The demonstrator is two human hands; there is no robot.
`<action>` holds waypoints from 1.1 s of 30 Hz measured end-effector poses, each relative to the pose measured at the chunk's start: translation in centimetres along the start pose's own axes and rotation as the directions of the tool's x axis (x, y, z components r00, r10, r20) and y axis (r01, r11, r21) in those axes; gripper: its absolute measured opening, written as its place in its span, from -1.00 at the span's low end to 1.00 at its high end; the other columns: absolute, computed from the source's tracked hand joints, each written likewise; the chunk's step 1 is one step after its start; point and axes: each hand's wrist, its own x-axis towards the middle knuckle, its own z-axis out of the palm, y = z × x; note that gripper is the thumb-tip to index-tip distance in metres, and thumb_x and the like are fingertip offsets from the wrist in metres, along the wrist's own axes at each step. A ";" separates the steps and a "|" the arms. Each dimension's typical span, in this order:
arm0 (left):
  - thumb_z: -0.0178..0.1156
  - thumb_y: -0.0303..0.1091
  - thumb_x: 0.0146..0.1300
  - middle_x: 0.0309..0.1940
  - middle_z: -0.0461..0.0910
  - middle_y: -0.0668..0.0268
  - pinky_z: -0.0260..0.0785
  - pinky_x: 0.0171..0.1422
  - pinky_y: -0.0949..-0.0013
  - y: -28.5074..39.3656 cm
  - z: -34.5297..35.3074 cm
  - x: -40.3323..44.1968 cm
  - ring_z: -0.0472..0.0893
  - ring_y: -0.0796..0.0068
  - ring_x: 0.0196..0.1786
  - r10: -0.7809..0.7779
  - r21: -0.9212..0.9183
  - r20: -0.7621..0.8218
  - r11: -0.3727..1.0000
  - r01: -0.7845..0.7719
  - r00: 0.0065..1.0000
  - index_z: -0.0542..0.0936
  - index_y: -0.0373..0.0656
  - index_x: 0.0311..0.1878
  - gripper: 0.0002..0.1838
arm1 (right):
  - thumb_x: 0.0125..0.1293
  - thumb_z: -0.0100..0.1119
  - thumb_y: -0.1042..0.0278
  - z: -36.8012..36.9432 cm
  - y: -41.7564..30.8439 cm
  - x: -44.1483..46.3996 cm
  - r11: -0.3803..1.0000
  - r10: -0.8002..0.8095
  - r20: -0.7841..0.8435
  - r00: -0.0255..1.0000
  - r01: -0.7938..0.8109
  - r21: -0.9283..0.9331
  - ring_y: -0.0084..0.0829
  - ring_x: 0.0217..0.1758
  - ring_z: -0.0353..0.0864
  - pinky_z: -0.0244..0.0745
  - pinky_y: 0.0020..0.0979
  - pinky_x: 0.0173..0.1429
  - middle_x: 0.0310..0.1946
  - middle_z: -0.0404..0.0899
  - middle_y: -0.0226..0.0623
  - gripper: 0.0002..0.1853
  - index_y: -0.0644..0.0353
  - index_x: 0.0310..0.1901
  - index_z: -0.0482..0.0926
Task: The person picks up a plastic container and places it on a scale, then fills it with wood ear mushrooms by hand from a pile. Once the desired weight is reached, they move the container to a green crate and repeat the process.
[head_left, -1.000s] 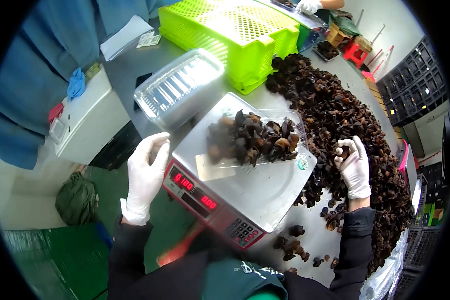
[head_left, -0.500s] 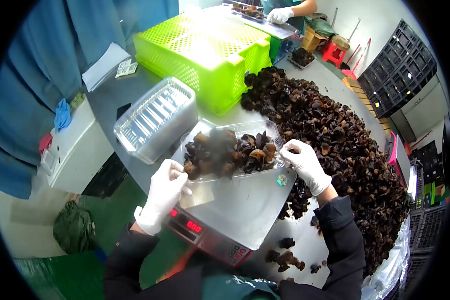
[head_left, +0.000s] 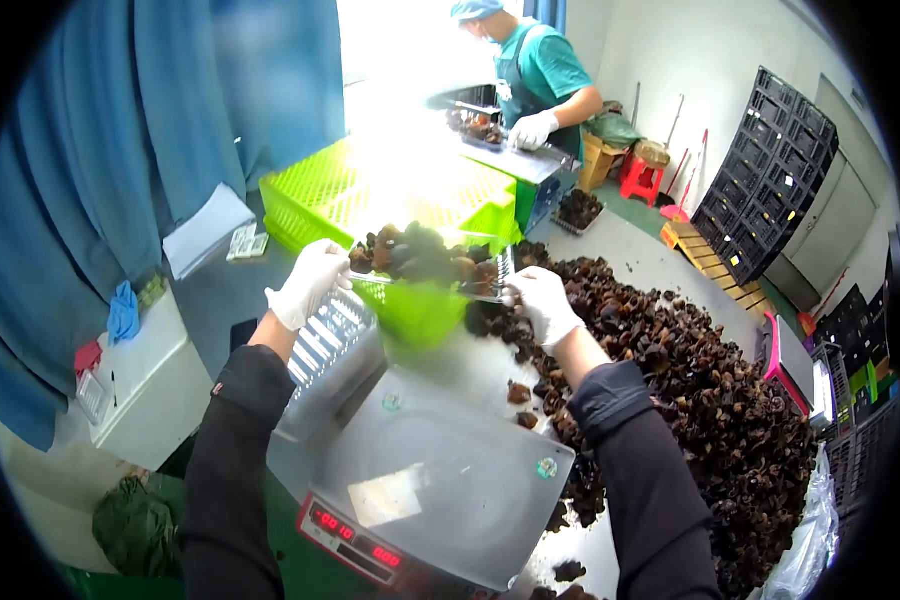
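Note:
Both my hands grip a clear plastic tray (head_left: 507, 264) by its two ends, raised off the weighing scale (head_left: 450, 470). Dark brown wood ear mushrooms (head_left: 420, 256) fill the tray, partly blurred. My left hand (head_left: 310, 284) pinches its left end, while my right hand (head_left: 544, 306) has hold of the right end. Behind and below the tray is a bright green crate (head_left: 310, 205), turned bottom up. Whether the tray touches it I cannot tell. Red digits light the scale's display; its plate carries a pale label.
A stack of clear trays (head_left: 330, 355) stands left of the scale. The large mushroom pile (head_left: 670, 390) covers the table's right side. Across the table, a co-worker (head_left: 545, 75) in gloves handles another tray. Black crates (head_left: 765, 175) are stacked along the right wall.
The filled tray has been lifted from the scale and carried forward toward the green crate, with both hands still on it. My view has tilted up, showing more of the co-worker.

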 end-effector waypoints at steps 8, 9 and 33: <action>0.17 -0.33 0.46 0.00 0.57 0.23 0.53 0.20 0.33 -1.0 1.1 6.0 0.61 0.37 0.07 0.089 -0.546 -0.081 0.830 -0.119 0.993 0.44 -0.20 0.32 -0.58 | 0.42 0.15 0.48 3.9 0.3 3.7 0.938 0.000 0.162 0.987 -0.056 0.343 -0.37 -0.31 0.73 0.53 -0.46 -0.25 -0.22 0.70 -0.22 -0.79 0.34 0.02 0.62; 0.17 -0.31 0.47 0.02 0.57 0.23 0.51 0.21 0.34 -0.4 1.6 5.5 0.60 0.40 0.08 0.116 -0.485 -0.118 0.860 -0.159 0.986 0.43 -0.20 0.35 -0.56 | 0.42 0.14 0.49 4.1 0.4 3.8 0.947 -0.019 0.173 0.985 -0.038 0.319 -0.36 -0.28 0.74 0.54 -0.46 -0.23 -0.18 0.70 -0.21 -0.76 0.35 0.06 0.60; 0.19 -0.29 0.52 -0.36 0.47 0.48 0.27 -0.13 0.53 -12.3 -8.2 -11.0 0.38 0.65 -0.28 -0.100 0.389 0.119 0.920 0.047 0.988 0.59 -0.22 -0.22 -0.79 | 0.26 0.38 0.28 -28.6 13.5 -61.8 0.696 0.117 -0.843 0.525 -0.649 -0.307 -0.49 -0.22 0.59 0.54 -0.43 -0.02 -0.25 0.63 -0.36 -0.66 0.10 0.06 0.70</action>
